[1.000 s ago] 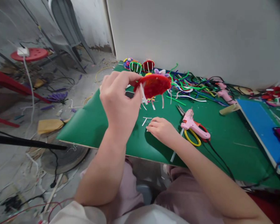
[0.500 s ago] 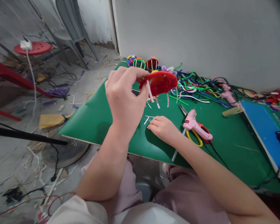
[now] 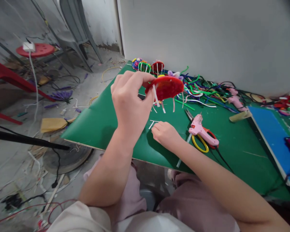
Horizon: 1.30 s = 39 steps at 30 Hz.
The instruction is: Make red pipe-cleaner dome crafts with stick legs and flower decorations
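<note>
The red fuzzy piece (image 3: 168,88) is up in the air over the work surface, where our left hand (image 3: 130,96) pinches it by the rim between thumb and fingers, its dished side tilted toward us. Our right hand (image 3: 166,133) rests low at the surface, fingers curled close together; we cannot tell whether a strip is caught under them. At the far edge sit a similar green piece (image 3: 144,67) and a similar dark red piece (image 3: 158,66), each with pale strips across it. Against those, we judge ours well along but unfinished: at least four hanging strips (image 3: 156,95) dangle from its rim with their lower ends free, and a couple of loose strips (image 3: 151,125) lie just beside our right fingertips, unattached. Around us, the green table (image 3: 94,125) carries a blue board (image 3: 275,135) at the right and a tangled heap of fuzzy stems (image 3: 195,85) along the back. Nearer, a pink glue gun (image 3: 201,129) lies over the scissors (image 3: 199,146), so we would have to shift it to lift them freely, and our right forearm crosses a clear stick (image 3: 179,162). Our raised hand and piece also hide some small items behind them.
</note>
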Tool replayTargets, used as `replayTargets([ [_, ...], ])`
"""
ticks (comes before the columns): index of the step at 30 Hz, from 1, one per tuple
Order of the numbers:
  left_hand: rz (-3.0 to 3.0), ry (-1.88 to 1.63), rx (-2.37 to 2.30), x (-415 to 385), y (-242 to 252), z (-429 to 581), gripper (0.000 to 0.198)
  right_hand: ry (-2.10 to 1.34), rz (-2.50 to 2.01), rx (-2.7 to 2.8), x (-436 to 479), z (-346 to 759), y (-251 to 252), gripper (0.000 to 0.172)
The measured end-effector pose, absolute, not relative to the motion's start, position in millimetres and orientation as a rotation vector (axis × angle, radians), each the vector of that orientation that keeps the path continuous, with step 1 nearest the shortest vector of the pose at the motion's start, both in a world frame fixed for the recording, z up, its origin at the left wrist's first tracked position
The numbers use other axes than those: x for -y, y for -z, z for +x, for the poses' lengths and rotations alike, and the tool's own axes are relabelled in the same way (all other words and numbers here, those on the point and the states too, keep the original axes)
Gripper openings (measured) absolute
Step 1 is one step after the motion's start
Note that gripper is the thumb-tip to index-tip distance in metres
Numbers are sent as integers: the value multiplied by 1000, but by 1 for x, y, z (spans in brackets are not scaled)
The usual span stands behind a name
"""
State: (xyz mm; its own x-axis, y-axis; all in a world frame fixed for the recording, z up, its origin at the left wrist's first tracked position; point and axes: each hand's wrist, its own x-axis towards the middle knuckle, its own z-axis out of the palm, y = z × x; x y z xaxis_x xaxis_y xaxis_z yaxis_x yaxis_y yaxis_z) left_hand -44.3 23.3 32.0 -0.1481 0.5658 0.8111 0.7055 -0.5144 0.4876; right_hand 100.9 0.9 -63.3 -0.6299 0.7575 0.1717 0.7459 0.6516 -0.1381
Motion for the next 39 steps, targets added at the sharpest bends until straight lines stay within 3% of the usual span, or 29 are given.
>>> replayTargets([
  [3,-1961,1753,1503,-23,-32,-44,4,-184,-1360,2485,4,110,58,11],
  [9,-2012,1765,1534,-22,-31,-41,6,-1398,-1279,1386,19,129,36,4],
  [14,-2013,1738,1474,-25,-26,-35,11,-1793,-1037,886,16,144,36,9],
  [28,-2040,1675,1419,-30,-18,-28,13,-1668,-1058,635,13,160,37,17],
  [33,-2069,1677,1399,-31,-14,-27,11,-1576,-1073,673,17,162,30,29],
  [39,-1957,1712,1242,-29,-9,-21,13,-1501,-1108,871,30,168,11,21],
])
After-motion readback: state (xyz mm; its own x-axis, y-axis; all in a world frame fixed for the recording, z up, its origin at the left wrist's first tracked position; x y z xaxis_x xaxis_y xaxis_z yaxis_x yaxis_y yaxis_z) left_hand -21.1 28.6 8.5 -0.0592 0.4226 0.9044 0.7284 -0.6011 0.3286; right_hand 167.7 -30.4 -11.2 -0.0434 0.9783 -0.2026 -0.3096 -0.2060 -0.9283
